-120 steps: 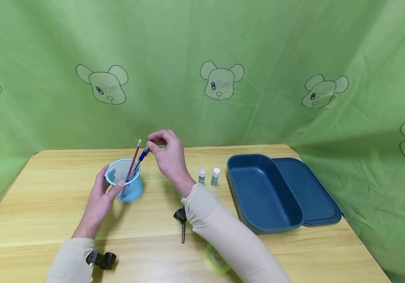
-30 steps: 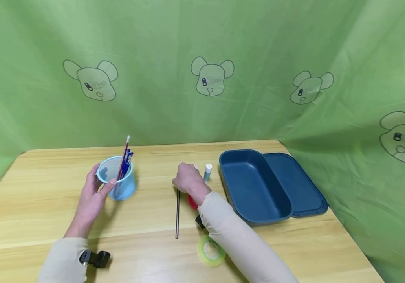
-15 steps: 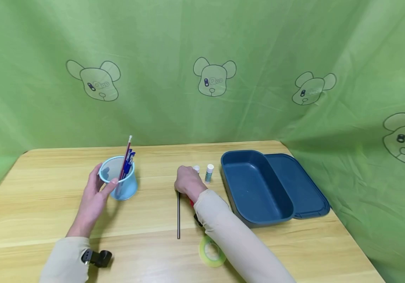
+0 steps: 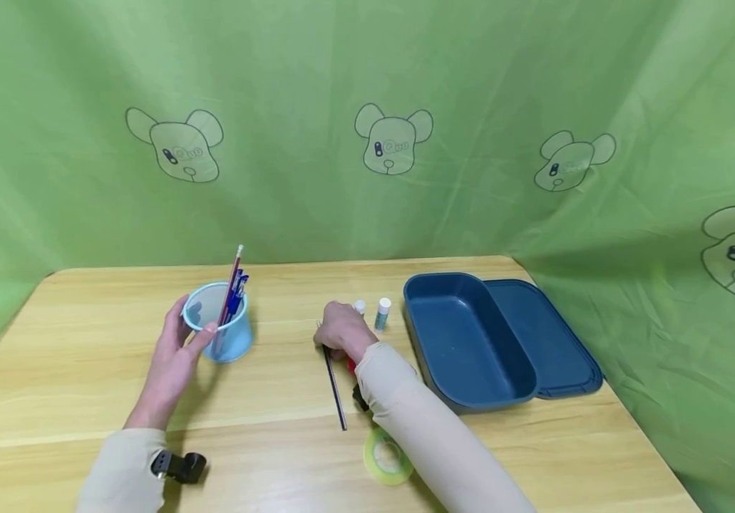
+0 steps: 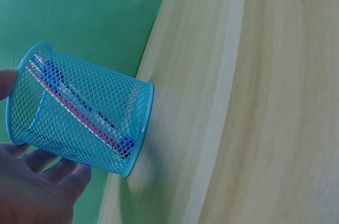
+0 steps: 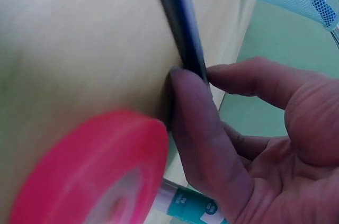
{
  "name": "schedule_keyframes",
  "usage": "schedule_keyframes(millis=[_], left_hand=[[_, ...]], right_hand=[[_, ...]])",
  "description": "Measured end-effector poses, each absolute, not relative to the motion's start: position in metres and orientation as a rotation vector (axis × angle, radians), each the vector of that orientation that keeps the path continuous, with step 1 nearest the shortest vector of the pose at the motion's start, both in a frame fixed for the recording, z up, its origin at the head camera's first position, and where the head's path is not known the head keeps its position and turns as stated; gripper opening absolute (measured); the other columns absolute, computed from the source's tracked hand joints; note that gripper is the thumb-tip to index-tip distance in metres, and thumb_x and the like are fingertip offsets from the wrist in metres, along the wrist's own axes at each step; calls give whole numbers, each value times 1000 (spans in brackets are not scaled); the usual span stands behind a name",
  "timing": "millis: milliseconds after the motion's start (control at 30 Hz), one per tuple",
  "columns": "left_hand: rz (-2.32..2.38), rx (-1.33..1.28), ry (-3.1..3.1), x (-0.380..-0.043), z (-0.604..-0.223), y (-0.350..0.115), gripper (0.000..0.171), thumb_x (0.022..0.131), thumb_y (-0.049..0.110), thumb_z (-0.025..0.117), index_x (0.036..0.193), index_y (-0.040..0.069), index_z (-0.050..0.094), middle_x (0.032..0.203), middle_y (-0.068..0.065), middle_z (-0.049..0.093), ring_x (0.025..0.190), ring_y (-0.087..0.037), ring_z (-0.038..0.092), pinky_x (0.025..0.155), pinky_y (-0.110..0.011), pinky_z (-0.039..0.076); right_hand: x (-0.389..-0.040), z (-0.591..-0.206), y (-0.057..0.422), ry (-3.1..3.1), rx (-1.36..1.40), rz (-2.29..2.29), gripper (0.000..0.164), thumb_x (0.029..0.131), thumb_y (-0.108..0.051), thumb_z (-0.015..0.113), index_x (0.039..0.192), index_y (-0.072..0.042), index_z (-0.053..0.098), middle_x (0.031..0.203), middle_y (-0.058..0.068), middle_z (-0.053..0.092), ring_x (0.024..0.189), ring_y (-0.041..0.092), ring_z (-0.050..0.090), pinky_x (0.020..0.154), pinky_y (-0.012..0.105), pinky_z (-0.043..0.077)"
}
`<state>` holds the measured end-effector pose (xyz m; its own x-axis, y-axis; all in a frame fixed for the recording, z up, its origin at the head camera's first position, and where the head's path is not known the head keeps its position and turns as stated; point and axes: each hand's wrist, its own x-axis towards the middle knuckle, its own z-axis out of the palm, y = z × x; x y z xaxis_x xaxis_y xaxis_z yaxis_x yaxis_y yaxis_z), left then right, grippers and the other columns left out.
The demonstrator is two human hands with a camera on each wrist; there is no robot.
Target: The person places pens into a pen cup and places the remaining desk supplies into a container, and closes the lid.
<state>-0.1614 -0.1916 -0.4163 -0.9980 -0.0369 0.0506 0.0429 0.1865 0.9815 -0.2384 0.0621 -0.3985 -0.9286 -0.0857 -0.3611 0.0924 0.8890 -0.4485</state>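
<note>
Presently hands well apart: left hand [image 4: 172,356] curled round blue mesh cup [image 4: 234,343]; right hand [image 4: 344,330] stretched forward, pinching dark rod [image 4: 334,388].

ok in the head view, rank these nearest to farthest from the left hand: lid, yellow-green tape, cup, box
1. Cup: held by the left hand.
2. Yellow-green tape: to the right, low in the view.
3. Box: farther right.
4. Lid: farthest right, beyond the box.
</note>
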Motion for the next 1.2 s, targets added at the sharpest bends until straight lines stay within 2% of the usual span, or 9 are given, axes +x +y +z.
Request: schedule_keyframes(millis=[267,567,667,833,967,1200], left_hand=[[-1952,-14,-2367,-162,-414,-192,80,101,28,56,159,14,2,160,-20,12,145,-39,14,113,-64,11],[-1963,-7,-2357,-161,-414,-192,80,101,29,56,159,13,2,160,-19,11,145,-39,13,112,-64,13],[-1961,-2,-2362,-162,-414,-192,81,101,30,56,159,13,2,160,-19,11,145,-39,13,112,-64,13],[-1966,0,-2360,-162,-414,-192,80,101,30,56,159,14,3,160,-19,12,145,-38,14,113,-63,14],[-1968,-4,-2350,-162,-414,-192,81,100,31,57,159,14,4,160,-19,14,145,-38,15,113,-63,14],[-1972,-2,-2343,-162,-415,-193,81,100,31,57,159,14,4,160,-19,14,145,-38,15,113,-63,14]], right_hand=[[-237,-395,62,2618,20,-809,18,88,-14,70,78,-2,62,69,12,65,57,26,69,56,34,59],[-232,-382,61,2468,39,-1131,15,89,-5,64,79,5,70,66,13,69,56,23,69,62,34,59],[-231,-378,61,2450,18,-1218,12,89,-4,63,84,4,70,67,14,69,58,23,69,63,34,58],[-231,-374,62,2334,-32,-1443,11,90,2,61,97,8,67,75,19,69,70,30,71,68,39,60],[-231,-371,63,2238,-64,-1575,13,91,4,59,101,12,64,80,22,68,73,31,71,66,36,60],[-234,-368,64,2163,-69,-1704,10,92,5,59,99,10,63,88,22,67,72,26,70,67,33,60]])
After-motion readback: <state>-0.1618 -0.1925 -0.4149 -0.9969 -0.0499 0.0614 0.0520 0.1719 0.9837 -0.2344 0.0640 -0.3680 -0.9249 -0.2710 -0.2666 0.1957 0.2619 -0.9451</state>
